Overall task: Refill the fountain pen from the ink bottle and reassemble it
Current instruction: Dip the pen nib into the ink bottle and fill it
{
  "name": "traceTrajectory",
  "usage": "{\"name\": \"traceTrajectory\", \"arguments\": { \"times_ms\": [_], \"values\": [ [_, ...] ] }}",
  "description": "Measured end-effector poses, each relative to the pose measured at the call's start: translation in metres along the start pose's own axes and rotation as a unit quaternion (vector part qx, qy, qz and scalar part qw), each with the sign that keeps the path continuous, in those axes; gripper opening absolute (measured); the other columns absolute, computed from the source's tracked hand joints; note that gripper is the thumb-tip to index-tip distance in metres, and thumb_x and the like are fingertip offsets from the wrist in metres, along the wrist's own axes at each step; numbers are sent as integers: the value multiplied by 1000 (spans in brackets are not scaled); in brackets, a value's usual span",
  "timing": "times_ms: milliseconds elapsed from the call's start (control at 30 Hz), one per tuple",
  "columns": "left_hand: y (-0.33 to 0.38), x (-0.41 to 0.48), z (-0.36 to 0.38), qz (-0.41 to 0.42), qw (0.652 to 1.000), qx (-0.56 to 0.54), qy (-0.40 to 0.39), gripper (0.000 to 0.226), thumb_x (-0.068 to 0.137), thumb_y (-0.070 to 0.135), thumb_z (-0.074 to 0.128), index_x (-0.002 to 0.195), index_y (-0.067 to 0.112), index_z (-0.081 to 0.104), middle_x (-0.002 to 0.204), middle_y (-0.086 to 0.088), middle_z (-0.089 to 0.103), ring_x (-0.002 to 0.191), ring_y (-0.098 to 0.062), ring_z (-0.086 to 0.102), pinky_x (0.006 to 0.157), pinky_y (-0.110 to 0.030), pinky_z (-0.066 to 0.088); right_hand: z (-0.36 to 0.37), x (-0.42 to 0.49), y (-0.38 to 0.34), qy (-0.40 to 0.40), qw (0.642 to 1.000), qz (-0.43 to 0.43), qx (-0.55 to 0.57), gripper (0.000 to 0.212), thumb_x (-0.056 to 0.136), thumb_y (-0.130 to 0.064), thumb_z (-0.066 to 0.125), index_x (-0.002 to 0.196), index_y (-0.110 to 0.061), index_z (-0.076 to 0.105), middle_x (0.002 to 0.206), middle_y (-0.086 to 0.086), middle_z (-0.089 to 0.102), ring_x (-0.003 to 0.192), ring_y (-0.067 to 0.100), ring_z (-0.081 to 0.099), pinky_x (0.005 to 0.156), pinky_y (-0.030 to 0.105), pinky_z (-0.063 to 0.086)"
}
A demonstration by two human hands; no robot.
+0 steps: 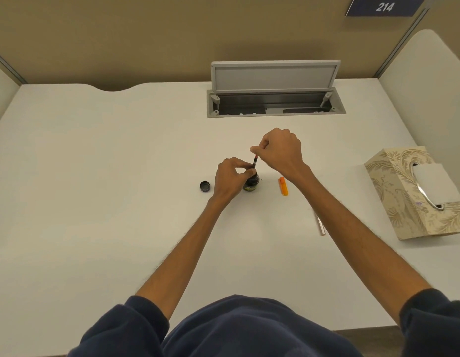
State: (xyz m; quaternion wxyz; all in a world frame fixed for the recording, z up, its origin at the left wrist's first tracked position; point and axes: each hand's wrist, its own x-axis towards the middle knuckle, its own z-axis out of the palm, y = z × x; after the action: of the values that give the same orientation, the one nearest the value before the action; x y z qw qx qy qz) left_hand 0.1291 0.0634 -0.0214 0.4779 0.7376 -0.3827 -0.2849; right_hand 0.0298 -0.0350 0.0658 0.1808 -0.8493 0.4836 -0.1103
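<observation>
A small dark ink bottle [251, 183] stands open on the white desk [120, 176]. The pen's thin inner section [255, 162] stands upright with its lower end in the bottle mouth. My left hand [230, 180] pinches that section just above the bottle's neck. My right hand [280, 150] pinches its top end between thumb and fingers. The bottle's black cap [205, 186] lies to the left of my left hand. An orange pen part [284, 186] lies to the right of the bottle. A pale slim pen piece [319, 222] lies partly under my right forearm.
A patterned tissue box [417, 194] sits at the right edge of the desk. A grey cable hatch [275, 99] stands open at the back. Beige partition walls enclose the desk on three sides.
</observation>
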Motion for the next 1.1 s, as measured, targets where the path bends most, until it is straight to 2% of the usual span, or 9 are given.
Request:
{"name": "traceTrajectory", "arguments": {
  "times_ms": [133,300,600,833,967,1100],
  "values": [
    [0,0,0,1,1000,-1,-1,14,78,23,75,90,18,79,96,7,75,97,-10,66,83,-25,48,2,-3,-1,13,1000,0,3,33,85,-39,68,78,-8,75,72,6,71,69,23,65,65,33,52],
    [0,0,0,5,1000,2,3,14,78,22,75,90,17,79,96,6,75,96,-10,66,82,-25,47,4,-5,-3,20,1000,8,18,31,86,-35,66,80,-6,74,73,8,71,70,23,66,69,34,55],
    [1,0,0,9,1000,1,4,14,78,25,75,89,18,79,95,7,75,96,-9,66,82,-27,49,2,-7,-5,21,1000,11,20,33,89,-37,64,82,-6,74,75,9,70,69,21,64,66,29,49],
    [2,-2,0,-1,1000,-21,8,15,80,23,76,93,16,79,89,9,73,92,-7,65,80,-22,48,1,-7,-3,24,999,13,39,32,90,-38,64,82,-9,74,76,7,71,65,13,57,62,23,41],
    [2,-2,0,-2,999,-33,9,15,80,23,77,94,16,79,85,12,70,92,-6,65,82,-22,48,0,-7,0,27,998,12,53,33,87,-41,67,81,-10,75,74,4,71,64,14,59,62,23,43],
    [3,-2,0,9,1000,-30,2,15,81,22,76,94,15,78,88,10,71,91,-2,64,81,-24,49,-2,-7,4,15,998,7,67,36,84,-48,68,80,-14,74,67,-3,66,63,16,65,67,30,55]
  ]
}}
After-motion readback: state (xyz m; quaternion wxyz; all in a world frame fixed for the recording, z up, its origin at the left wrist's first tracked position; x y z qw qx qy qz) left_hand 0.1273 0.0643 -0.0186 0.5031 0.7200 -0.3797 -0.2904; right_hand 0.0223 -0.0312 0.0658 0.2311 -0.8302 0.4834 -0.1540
